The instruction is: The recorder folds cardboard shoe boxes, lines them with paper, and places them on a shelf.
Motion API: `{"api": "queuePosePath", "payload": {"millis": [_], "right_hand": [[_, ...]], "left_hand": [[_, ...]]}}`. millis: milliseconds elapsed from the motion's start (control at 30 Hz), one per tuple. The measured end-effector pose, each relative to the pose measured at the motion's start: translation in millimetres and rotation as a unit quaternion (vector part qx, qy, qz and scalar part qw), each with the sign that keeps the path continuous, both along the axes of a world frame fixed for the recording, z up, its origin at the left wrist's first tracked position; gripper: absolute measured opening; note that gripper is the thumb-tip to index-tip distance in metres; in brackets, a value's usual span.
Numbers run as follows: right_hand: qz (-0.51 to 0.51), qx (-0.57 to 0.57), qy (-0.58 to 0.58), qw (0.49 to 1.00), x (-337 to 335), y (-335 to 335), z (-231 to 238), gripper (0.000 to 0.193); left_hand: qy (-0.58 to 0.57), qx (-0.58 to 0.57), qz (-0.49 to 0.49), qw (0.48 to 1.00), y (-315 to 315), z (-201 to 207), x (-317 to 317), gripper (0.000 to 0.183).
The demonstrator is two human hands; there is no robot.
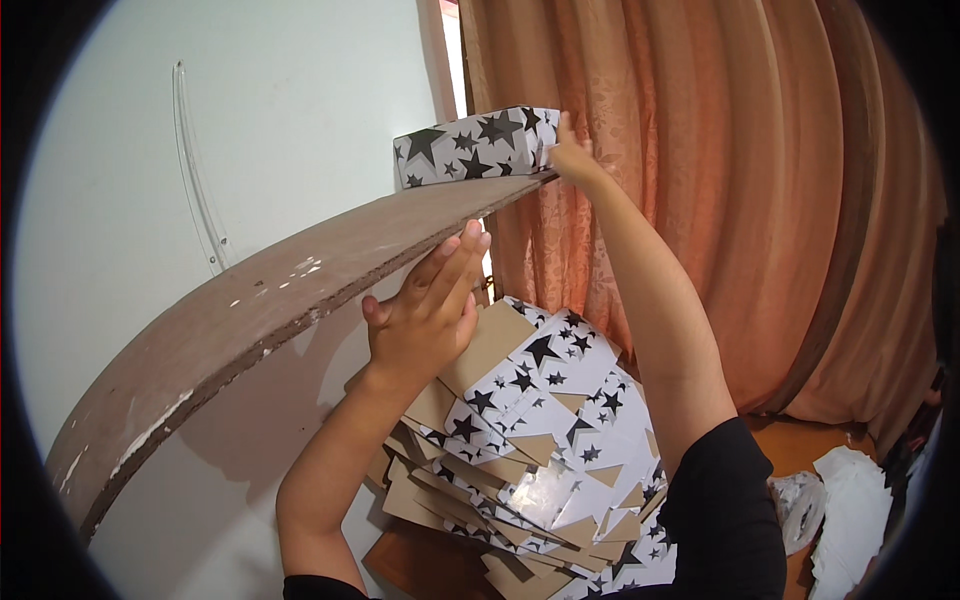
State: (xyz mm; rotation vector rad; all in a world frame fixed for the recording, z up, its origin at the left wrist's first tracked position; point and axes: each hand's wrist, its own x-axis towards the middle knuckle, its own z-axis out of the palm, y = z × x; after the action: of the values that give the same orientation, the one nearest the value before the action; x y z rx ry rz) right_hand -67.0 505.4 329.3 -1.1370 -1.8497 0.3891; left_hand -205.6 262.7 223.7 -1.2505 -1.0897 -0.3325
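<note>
A closed white cardboard box with black and grey stars [470, 145] rests on the far end of a brown shelf [310, 250] with a rough, chipped edge. My right hand [578, 160] is up at the box's right end, slightly blurred, fingers stretched along that side and seemingly touching it. Just under the shelf's front edge is my left hand [425, 315], its fingers extended and thumb apart, holding nothing. Below both arms lies a tall, uneven stack of flat star-printed cardboard blanks [540, 400], several showing their plain brown sides.
Behind the shelf is a pale wall [300, 120] with a clear strip [195, 170] fixed to it. Orange-brown curtains [740, 200] hang along the right. At lower right lie a clear plastic bag [798, 510] and a crumpled white sheet [850, 520].
</note>
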Motion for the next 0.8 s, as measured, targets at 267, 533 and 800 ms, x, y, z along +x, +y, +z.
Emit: {"api": "queuePosePath", "payload": {"millis": [267,533,800], "right_hand": [[-0.157,0.159,0.065,0.973,104.4,-27.0,-43.0,0.056],[-0.041,0.178,0.185,0.966,206.0,-81.7,-162.8,0.027],[0.133,-0.032,0.237,0.962,278.5,-218.2,-367.0,0.016]], "left_hand": [[0.019,-0.041,-0.11,0.993,-22.8,-27.0,37.2,0.052],[0.165,-0.178,-0.271,0.931,-95.5,-99.5,120.3,0.039],[0.049,-0.294,-0.309,0.903,-145.1,-216.8,182.4,0.04]]}}
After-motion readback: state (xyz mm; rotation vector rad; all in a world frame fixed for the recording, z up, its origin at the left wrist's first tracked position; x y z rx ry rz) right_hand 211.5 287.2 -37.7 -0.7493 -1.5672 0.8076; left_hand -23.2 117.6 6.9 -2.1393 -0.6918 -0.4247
